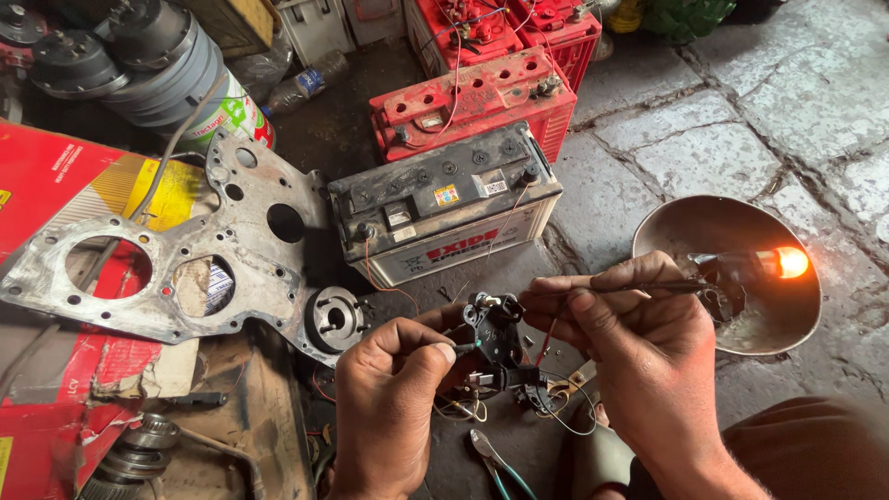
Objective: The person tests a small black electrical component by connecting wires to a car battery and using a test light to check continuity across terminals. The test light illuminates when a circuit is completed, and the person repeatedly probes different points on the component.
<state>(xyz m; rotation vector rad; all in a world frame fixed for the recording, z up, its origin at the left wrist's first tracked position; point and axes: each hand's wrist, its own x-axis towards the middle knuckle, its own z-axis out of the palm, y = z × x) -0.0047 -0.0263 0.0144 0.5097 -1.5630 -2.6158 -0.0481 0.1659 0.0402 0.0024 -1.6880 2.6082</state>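
Squarely between both hands (pixel 394 389): black part (pixel 495 338).

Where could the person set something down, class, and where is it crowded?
Free: the stone paving right of the red batteries, above the metal bowl. Crowded: around both hands, between the grey battery, metal plate and pliers.

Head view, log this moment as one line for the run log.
left hand: grips black part | right hand: holds thin probe | bulb: lit | battery: behind
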